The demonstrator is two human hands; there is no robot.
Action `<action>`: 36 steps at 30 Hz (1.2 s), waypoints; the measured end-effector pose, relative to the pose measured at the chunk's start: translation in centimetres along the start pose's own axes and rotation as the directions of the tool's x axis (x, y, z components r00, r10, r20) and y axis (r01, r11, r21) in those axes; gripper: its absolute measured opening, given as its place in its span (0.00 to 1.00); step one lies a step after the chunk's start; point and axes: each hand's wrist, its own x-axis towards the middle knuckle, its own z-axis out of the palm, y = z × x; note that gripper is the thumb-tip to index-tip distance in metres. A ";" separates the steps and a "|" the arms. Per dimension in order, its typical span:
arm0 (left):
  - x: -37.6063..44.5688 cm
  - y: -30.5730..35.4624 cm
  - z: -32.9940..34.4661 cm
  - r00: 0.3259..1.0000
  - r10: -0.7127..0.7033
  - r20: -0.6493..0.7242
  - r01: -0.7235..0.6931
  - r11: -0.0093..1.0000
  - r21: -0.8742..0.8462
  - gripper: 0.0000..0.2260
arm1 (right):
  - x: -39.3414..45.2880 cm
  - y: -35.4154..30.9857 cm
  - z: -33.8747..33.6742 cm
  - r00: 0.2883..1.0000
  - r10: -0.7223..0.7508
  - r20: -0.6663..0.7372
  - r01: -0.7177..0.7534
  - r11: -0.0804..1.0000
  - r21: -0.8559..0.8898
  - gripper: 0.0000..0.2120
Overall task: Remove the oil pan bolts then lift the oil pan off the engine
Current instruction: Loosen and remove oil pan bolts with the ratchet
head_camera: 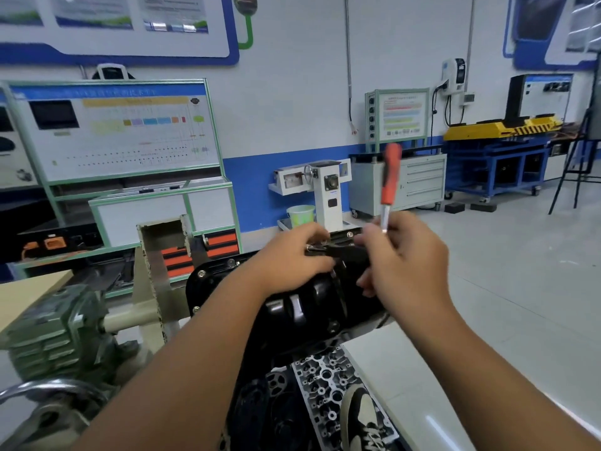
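Observation:
A glossy black oil pan (302,307) sits upside-up on the engine, which is mounted on a stand. Silver bolts (201,273) show along its left flange. My right hand (406,265) grips the steel shaft of a ratchet wrench whose orange and black handle (390,177) points straight up. My left hand (292,258) is curled over the wrench's head at the pan's far edge; what its fingertips pinch is hidden. A small silver bolt or socket end (309,246) shows beside its fingers.
The stand's beige upright (153,275) and grey gearbox (55,323) with a chrome handwheel (48,387) are at left. A cylinder head (328,379) lies on the floor below, beside my shoe (361,418). A white table edge (406,369) is at right. Training benches line the wall.

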 end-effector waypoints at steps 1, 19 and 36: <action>0.2 -0.6 -0.4 0.997 -0.055 -0.056 0.046 0.988 -0.148 0.15 | -0.2 0.2 -0.3 0.991 0.127 -0.039 -0.120 0.984 0.134 0.03; 4.0 -1.9 -0.6 0.851 -0.264 -0.455 0.347 0.931 0.109 0.14 | 0.3 1.0 -2.8 0.938 -0.308 -0.159 0.288 0.948 -0.137 0.04; 6.1 -5.4 -1.8 0.970 0.238 0.041 -0.226 0.832 0.506 0.07 | 6.5 4.3 -1.1 0.881 0.314 -0.354 -0.069 0.825 0.560 0.01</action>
